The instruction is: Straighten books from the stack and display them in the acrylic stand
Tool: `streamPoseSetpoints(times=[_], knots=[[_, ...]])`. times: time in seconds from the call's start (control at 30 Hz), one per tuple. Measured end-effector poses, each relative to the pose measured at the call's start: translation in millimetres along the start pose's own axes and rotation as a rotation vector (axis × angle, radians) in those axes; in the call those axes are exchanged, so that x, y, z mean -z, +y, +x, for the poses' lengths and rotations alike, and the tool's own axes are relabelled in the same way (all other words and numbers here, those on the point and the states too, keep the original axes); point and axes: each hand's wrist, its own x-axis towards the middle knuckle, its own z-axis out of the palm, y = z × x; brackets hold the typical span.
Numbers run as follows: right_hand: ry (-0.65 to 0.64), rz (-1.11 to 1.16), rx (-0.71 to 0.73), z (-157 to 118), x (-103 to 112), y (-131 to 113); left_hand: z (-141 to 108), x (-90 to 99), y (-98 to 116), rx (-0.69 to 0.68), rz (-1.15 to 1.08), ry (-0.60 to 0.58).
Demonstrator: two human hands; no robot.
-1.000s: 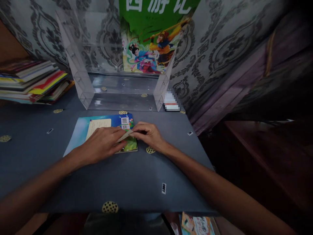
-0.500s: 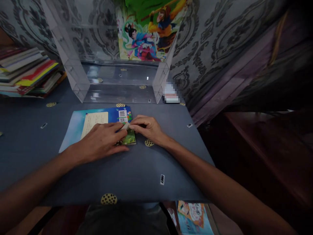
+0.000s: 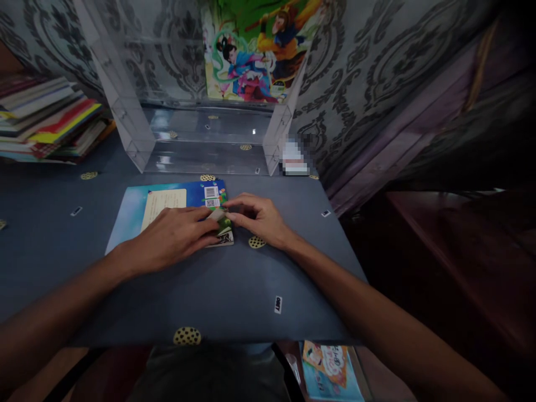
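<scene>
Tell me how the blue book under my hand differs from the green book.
The blue book lies flat on the table; the green book stands upright. The blue book is partly under the left hand; no hand touches the green book. The blue book shows a barcode; the green book, illustrated figures. Both have colorful covers.

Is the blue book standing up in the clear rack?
No, the blue book lies on the table in front of the clear rack, under the left hand.

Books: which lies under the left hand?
The blue book before the clear stand: the left hand covers part of it, not the stacked books or upright green one.
</scene>
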Motion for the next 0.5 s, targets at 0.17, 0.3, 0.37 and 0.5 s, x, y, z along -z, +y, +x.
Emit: streamPoseSetpoints(times=[0.17, 0.3, 0.37, 0.5], knots=[[0.045, 0.008, -0.017, -2.3, 4.1, -2.8, 1.1, -0.5, 5.0, 0.097, -0.134, 0.038], [-0.026, 0.003, 0.021, -2.1, 5.0, -4.6, 2.1, -1.2, 7.8, 0.204, -0.221, 0.073], [-0.053, 0.007, 0.048, -2.0, 5.1, -4.5, 2.0, -2.1, 8.2, 0.224, -0.245, 0.087], [-0.075, 0.032, 0.082, -2.0, 5.3, -1.5, 1.4, -4.4, 8.6, 0.218, -0.256, 0.138]])
